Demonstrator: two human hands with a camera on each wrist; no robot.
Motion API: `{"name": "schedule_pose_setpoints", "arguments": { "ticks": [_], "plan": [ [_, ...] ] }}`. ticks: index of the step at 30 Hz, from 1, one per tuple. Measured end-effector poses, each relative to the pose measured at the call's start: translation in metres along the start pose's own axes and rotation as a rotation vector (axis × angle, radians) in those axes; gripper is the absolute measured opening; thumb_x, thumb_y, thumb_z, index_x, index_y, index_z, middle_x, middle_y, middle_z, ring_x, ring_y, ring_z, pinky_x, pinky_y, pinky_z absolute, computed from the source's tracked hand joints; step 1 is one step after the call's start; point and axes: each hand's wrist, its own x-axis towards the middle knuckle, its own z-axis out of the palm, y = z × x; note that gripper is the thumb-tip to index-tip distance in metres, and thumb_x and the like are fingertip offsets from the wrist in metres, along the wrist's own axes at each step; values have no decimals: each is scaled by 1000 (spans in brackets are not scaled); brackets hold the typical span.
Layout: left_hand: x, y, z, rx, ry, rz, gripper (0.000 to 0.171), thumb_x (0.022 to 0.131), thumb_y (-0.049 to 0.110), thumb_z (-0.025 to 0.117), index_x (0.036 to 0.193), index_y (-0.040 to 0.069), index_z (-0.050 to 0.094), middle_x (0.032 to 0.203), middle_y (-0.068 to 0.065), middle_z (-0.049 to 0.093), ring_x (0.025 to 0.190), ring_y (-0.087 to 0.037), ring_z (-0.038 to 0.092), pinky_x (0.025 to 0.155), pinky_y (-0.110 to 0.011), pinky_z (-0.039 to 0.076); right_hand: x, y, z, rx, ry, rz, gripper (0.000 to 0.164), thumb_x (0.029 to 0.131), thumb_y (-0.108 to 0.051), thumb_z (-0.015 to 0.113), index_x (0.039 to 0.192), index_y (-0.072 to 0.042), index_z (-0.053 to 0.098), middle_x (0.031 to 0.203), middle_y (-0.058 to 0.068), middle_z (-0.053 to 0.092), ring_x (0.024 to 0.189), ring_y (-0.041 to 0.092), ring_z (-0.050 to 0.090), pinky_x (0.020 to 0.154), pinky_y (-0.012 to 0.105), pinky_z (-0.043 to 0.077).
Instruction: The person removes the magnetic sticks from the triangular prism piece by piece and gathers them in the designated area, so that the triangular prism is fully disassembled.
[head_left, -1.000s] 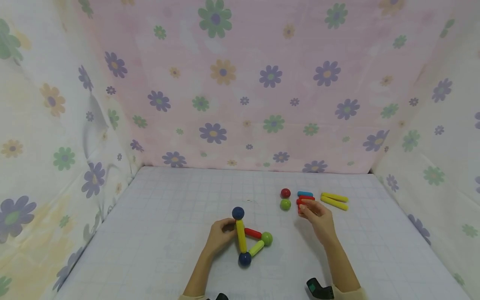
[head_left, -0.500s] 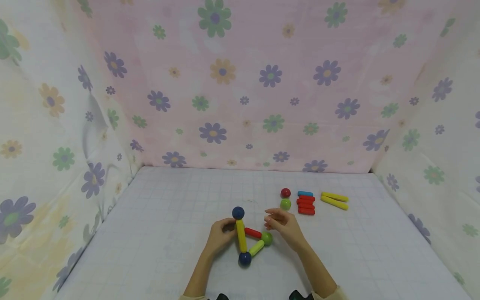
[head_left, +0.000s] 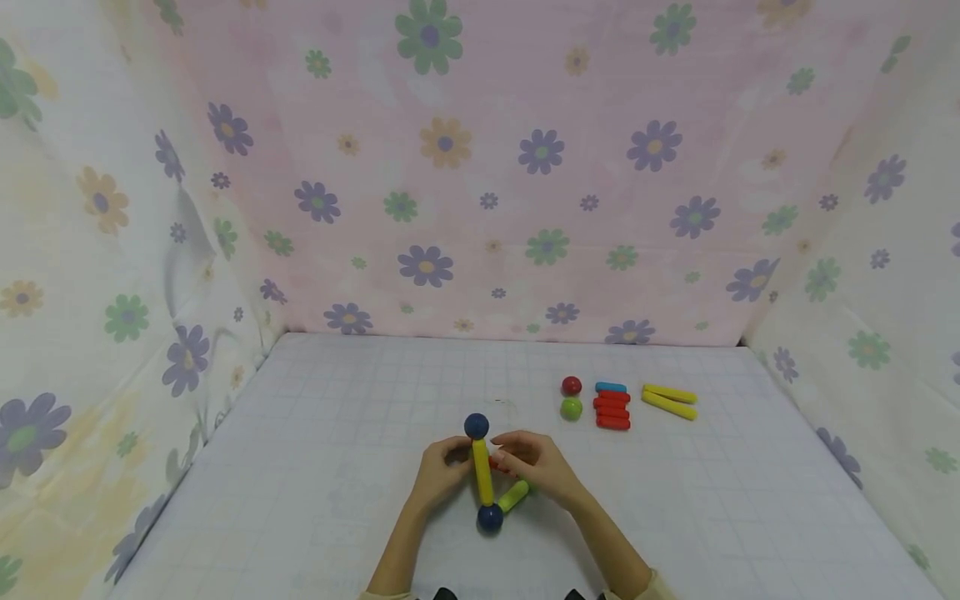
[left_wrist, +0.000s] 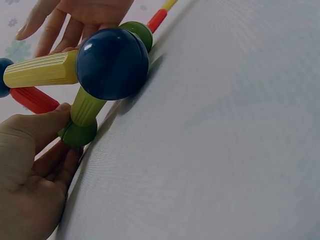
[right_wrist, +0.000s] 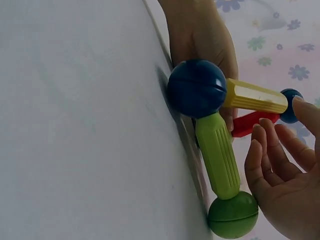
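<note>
A joined stick-and-ball build stands on the white table. In the head view its yellow rod (head_left: 482,472) links an upper blue ball (head_left: 476,426) to a lower blue ball (head_left: 490,518); a light green rod (head_left: 514,497) runs off from the lower one. My left hand (head_left: 441,473) holds the build's left side, thumb and fingers about a green ball (left_wrist: 79,133) in the left wrist view. Over the build's right side is my right hand (head_left: 542,468), fingers loosely bent close to a red rod (right_wrist: 254,124); whether they touch it is unclear. It partly covers another green ball (right_wrist: 233,215).
Behind and to the right lie a loose red ball (head_left: 572,386), a loose green ball (head_left: 572,408), a blue rod (head_left: 611,387), a row of several red rods (head_left: 612,413) and two yellow rods (head_left: 669,402). Flowered cloth (head_left: 500,192) walls the table's back and sides.
My right hand has left the row of red rods and travelled left and nearer, to the build's right side. My left hand and the build have stayed in place.
</note>
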Motion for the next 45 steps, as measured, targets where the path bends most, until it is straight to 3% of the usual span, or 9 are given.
{"name": "schedule_pose_setpoints", "arguments": {
  "ticks": [6,14,19,23,27,31,37,45],
  "plan": [
    [1,-2,1,-12,-2,7,23,81,-3,65,102,-10,65,98,-20,67,91,-34,63,85,-39,50,3,-9,11,-72,2,-62,24,91,-5,58,110,10,59,101,23,65,83,20,63,75,24,52],
    [8,-38,9,2,18,-3,24,82,4,68,104,-4,66,101,-15,68,95,-29,63,87,-35,49,7,-12,19,-152,91,-109,18,88,-1,61,102,11,60,94,22,65,77,19,62,69,23,52],
    [9,-43,9,-19,30,2,24,80,4,69,102,-5,66,96,-15,68,89,-27,63,82,-30,50,15,5,26,-196,192,-49,19,86,-9,66,98,4,60,88,13,68,74,16,60,65,22,49],
    [7,-34,8,-18,36,17,21,77,-3,69,98,-7,66,90,-15,68,80,-25,63,75,-32,52,21,11,29,-214,262,-23,33,84,-17,70,108,0,55,80,6,67,69,12,57,63,22,46],
    [2,-14,3,-33,12,30,22,76,-7,66,98,-10,64,87,-18,66,77,-29,62,73,-37,52,25,9,30,-285,256,-71,45,85,-22,70,123,-5,53,75,1,62,67,11,53,60,22,46],
    [-1,0,0,-30,-5,12,23,76,-9,64,99,-10,64,88,-17,65,79,-30,60,75,-36,51,27,3,31,-410,255,-147,45,84,-22,70,124,-8,57,82,3,56,68,14,50,57,21,44],
    [-2,0,2,-51,4,7,22,75,-10,64,97,-9,64,91,-17,65,81,-28,60,76,-32,50,29,-1,33,-527,286,-227,43,80,-16,74,120,-5,62,99,8,56,71,20,52,56,18,41],
    [-4,-1,3,-30,31,24,19,75,-6,67,93,-7,65,88,-16,66,79,-19,61,74,-27,50,28,-17,38,-725,285,-203,39,81,-19,74,117,-6,64,104,11,54,74,16,54,61,19,48]
  ]
}}
